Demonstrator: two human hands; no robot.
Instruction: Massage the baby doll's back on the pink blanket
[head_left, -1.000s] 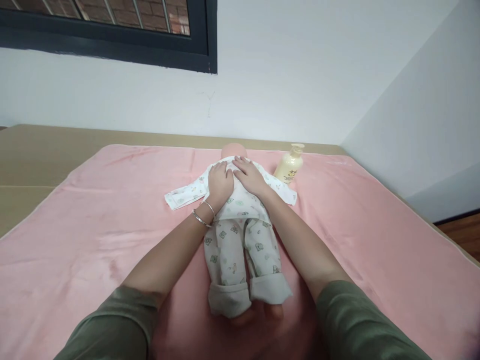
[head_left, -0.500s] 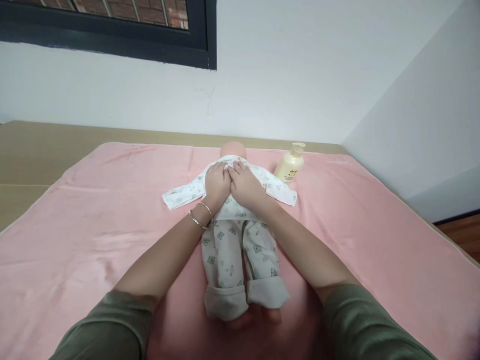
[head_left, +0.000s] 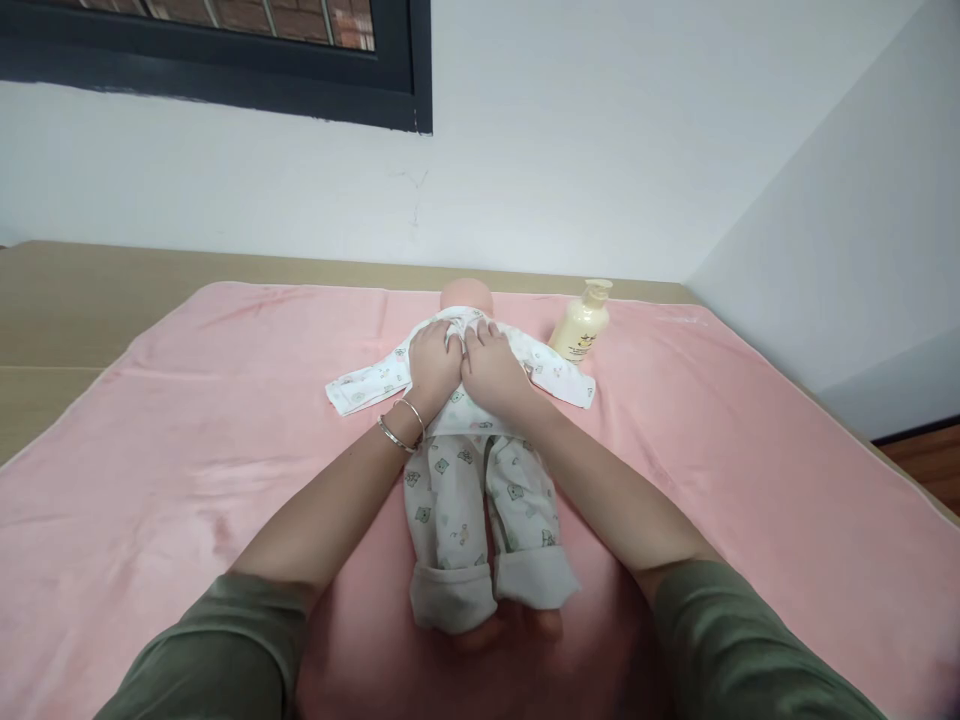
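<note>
A baby doll [head_left: 457, 505] in a white long-sleeved top [head_left: 466, 422] and patterned trousers with turned-up cuffs lies stretched out, its head [head_left: 466, 295] at the far end and its feet toward me. My left hand [head_left: 435, 362] rests flat on the left side of the upper body, fingers pointing toward the head. Beside it, thumbs close together, my right hand [head_left: 495, 368] lies flat on the right side with fingers a little apart. Neither hand grips anything. Whether the doll faces up or down I cannot tell.
Under the doll a pink blanket [head_left: 225, 430] covers most of a wooden surface [head_left: 67, 300]. A pale yellow pump bottle [head_left: 581, 325] stands just beyond the doll's right-hand sleeve. White walls and a dark window frame [head_left: 405, 90] rise behind.
My right hand's fingers have shifted slightly to the right on the doll's top. My left hand stays in nearly the same place. The doll and bottle have not visibly moved.
</note>
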